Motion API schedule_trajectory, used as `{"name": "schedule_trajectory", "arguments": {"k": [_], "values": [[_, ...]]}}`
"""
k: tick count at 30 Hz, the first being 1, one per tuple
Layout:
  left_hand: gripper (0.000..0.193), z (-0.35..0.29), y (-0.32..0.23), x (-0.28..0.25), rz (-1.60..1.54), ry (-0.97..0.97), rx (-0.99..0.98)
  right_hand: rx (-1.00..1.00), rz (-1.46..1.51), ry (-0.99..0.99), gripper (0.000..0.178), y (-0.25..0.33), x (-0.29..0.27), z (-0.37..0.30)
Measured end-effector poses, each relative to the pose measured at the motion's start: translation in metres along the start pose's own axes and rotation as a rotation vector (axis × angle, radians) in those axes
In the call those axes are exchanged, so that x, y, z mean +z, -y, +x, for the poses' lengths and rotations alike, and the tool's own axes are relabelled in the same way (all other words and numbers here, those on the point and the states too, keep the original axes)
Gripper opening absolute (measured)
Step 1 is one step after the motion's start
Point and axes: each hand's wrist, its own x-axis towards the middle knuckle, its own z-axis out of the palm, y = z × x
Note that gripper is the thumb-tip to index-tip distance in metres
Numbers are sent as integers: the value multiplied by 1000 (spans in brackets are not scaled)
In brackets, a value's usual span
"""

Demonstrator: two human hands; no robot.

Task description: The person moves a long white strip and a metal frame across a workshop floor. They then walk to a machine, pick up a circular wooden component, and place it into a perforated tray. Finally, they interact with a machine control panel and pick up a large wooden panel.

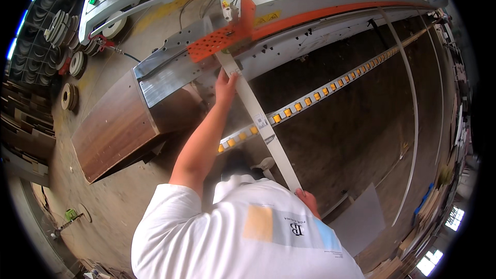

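A long, narrow white board strip (279, 155) runs from near my body up to the orange guard of a machine, its far end passing beneath the guard. Printed labels are stuck along its upper face. My left hand (226, 87) grips the strip's left edge close to the guard, the arm stretched out in front. At the near end my right hand (308, 201) holds the strip from the right side; part of that hand is hidden behind my white shirt. The strip lies across a metal rail with yellow rollers (298, 107).
The perforated orange guard (217, 41) continues along the long machine (320, 36). A brown wood-grain panel box (119, 124) stands at left beneath a metal plate (165, 80). Rolls of edge banding (70, 95) lie farther left. Stacked boards (423, 217) line the right; a pale sheet (361, 217) leans nearby.
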Motion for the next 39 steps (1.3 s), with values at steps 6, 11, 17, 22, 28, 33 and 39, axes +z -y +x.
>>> {"name": "schedule_trajectory", "arguments": {"k": [6, 11, 17, 22, 28, 33, 39], "values": [[82, -1, 4, -6, 212, -39, -59, 81, -159, -2, 69, 66, 6, 4], [82, -4, -9, -3, 71, -42, -156, 71, -96, 52, 70, 78, 3, 2], [81, -4, -30, -1, 58, 4, -228, 96, -88, 53, 71, 71, 2, 6], [82, 2, -38, 4, -5, -7, -274, 77, -76, 77, 68, 54, 0, 22], [81, 12, -29, 18, -76, -28, -290, 52, -53, 81, 67, 49, -9, 32], [81, 21, -27, 43, -130, -27, -308, 68, -83, 46, 66, 44, -30, 46], [81, 34, -20, 79, -84, 8, -284, 66, -101, -32, 65, 27, -69, 73]]}}
